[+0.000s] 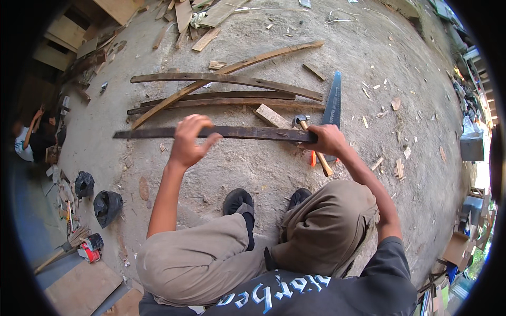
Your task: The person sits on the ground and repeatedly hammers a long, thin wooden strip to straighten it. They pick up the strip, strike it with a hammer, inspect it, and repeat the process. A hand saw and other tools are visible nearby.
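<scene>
A long, dark wooden strip (253,132) lies crosswise before me. My right hand (328,140) is closed round its right end. Over the strip's left half is my left hand (191,141), fingers curved and thumb held apart; whether it touches the wood I cannot tell. Close to my right hand is a hammer (322,158) with a wooden handle, its head beside a short wood block (272,116). A handsaw (332,102) with a dark blade and orange on its handle lies just beyond, its handle partly hidden.
Several more wooden strips (226,80) lie on the dirt ground (253,189) farther off, one slanting across others. Scrap boards (211,21) are heaped at the far side. Black plastic bags (107,207) and a broom (66,246) are on the left. A person (31,137) is at the far left.
</scene>
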`<state>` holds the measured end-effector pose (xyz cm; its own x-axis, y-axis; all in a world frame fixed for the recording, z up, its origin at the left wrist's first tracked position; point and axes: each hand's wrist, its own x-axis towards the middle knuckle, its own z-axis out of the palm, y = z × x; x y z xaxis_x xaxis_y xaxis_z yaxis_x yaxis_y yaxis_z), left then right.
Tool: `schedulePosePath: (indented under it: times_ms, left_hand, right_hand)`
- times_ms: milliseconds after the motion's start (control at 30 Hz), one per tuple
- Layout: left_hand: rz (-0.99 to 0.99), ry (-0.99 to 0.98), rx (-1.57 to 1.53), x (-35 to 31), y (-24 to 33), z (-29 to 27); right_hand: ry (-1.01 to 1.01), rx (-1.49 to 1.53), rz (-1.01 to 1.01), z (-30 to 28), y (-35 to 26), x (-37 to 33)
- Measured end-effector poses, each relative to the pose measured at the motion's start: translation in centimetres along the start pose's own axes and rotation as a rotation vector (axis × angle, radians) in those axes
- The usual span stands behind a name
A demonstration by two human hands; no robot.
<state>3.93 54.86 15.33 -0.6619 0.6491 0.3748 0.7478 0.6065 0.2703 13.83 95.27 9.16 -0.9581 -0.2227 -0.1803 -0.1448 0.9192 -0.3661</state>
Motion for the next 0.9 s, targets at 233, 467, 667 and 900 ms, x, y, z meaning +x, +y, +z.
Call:
schedulePosePath:
  times_ms: [233, 467, 667, 900]
  left_hand:
    - [-0.311, -0.648, -0.188, -4.9, 1.0, 10.1]
    - [-0.571, -0.444, -0.464, -5.7, 3.2, 13.7]
    - [-0.632, -0.526, -0.427, -5.1, 4.0, 17.9]
    - [-0.660, -0.499, -0.454, -5.6, 2.5, 19.2]
  right_hand:
    - [0.421, -0.164, -0.428, -2.2, 4.0, 2.2]
    - [0.679, 0.187, 0.346, 6.7, 4.8, -2.1]
    - [0.258, 0.164, 0.622, 12.3, 3.1, -5.7]
    - [0.000, 1.052, 0.775, 4.1, 2.4, -5.0]
